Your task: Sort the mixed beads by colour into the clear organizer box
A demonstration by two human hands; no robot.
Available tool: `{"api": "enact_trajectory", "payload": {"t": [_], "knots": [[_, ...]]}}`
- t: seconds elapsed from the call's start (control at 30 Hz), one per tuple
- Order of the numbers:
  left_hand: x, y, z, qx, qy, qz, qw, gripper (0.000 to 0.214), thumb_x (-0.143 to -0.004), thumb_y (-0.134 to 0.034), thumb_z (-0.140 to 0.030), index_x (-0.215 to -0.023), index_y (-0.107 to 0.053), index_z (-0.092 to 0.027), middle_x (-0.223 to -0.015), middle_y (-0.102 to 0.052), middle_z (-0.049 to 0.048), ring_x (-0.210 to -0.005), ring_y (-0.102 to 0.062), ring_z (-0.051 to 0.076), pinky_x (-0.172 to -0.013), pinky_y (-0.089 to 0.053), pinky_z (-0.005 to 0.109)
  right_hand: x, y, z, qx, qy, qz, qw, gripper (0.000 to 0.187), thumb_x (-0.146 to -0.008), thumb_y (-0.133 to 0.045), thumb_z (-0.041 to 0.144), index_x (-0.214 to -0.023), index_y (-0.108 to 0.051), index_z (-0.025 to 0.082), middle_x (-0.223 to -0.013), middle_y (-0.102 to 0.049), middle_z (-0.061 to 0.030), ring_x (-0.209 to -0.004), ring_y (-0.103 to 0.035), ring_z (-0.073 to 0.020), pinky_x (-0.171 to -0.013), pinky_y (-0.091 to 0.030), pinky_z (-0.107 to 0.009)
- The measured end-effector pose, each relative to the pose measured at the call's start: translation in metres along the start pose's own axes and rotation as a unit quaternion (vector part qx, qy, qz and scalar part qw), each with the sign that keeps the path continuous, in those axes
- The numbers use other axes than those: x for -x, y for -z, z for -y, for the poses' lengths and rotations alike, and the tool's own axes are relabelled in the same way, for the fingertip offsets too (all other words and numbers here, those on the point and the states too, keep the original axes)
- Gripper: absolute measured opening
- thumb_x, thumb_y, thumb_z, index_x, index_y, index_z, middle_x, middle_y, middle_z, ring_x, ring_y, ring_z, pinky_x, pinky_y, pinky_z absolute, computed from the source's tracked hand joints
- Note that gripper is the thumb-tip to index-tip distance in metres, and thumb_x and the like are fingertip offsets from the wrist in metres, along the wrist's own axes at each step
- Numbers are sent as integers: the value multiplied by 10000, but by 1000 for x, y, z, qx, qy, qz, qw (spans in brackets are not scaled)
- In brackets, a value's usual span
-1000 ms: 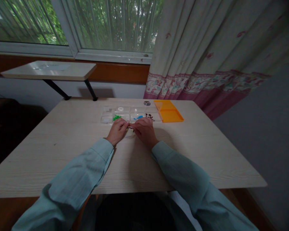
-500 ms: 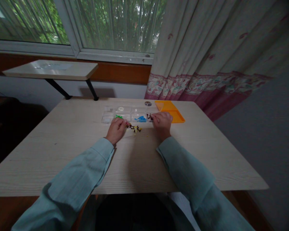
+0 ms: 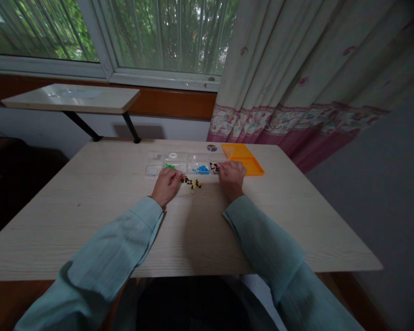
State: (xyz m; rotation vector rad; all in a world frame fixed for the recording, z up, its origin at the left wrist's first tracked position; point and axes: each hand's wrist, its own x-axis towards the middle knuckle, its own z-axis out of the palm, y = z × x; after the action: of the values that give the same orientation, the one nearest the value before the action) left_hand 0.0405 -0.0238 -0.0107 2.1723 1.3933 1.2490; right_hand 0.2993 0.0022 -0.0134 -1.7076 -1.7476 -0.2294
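My left hand [image 3: 165,187] rests on the table at the left end of a loose pile of tiny dark brown and yellow pieces [image 3: 191,182]. Its fingers are drawn together at the pile; anything between them is too small to make out. Behind lies a clear compartment box [image 3: 188,168], its small green pieces [image 3: 170,166] and blue pieces [image 3: 202,169] in separate compartments. My right hand [image 3: 232,180] is at the compartment of dark brown pieces [image 3: 214,167], at the box's right end. Thumb and fingers are pinched there, and their tips partly hide what they touch.
An open orange case [image 3: 251,166] lies right of the box, just beyond my right hand. A small dark round item [image 3: 211,148] is behind the box. A raised shelf [image 3: 72,99] on black legs stands at the table's back left; a curtain [image 3: 255,105] hangs behind.
Both hands stay in nearly the same places. The right fingers shift very slightly at the dark brown compartment, and the whole view has moved a little.
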Motion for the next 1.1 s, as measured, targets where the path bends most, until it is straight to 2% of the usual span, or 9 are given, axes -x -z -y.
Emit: {"api": "enact_trajectory", "payload": {"t": [0.13, 0.33, 0.53, 0.7, 1.1], "knots": [[0, 0, -1, -16, -5, 5, 1000, 239, -922, -496, -316, -825, -668, -182, -796, -611, 53, -841, -541, 195, -814, -422, 354, 2, 0, 2, -8, 7, -8, 1000, 318, -939, -445, 372, -998, -722, 225, -983, -668, -79, -998, -462, -245, -874, -262, -383], [4, 4, -9, -53, -59, 61, 995, 161, -879, -565, -297, -931, -681, -198, -885, -610, 58, -931, -514, 215, -874, -395, 383, 2, 0, 6, -34, 15, -10, 999, 293, -930, -474, 359, -975, -730, 226, -975, -687, -61, -974, -483, -223, -873, -279, -363], [6, 3, -15, -88, -89, 107, 986, 221, -824, -657, -357, -1006, -673, -231, -944, -582, 57, -952, -485, 228, -879, -386, 395, 2, 3, 10, -39, 14, 7, 999, 305, -934, -458, 345, -970, -732, 218, -963, -689, -66, -969, -489, -223, -866, -284, -361], [7, 0, -16, -130, -96, 123, 979, 226, -827, -659, -366, -1024, -673, -256, -950, -556, 63, -959, -473, 243, -850, -376, 404, 3, 3, 12, -51, 21, 6, 998, 276, -927, -485, 338, -960, -734, 224, -948, -690, -54, -961, -501, -211, -868, -287, -358], [7, -3, -17, -149, -115, 137, 972, 159, -859, -614, -317, -995, -676, -260, -976, -554, 72, -962, -463, 247, -830, -367, 405, 5, 2, 13, -54, 33, 9, 998, 280, -930, -486, 345, -957, -734, 220, -926, -693, -57, -926, -508, -204, -860, -303, -356]]}}
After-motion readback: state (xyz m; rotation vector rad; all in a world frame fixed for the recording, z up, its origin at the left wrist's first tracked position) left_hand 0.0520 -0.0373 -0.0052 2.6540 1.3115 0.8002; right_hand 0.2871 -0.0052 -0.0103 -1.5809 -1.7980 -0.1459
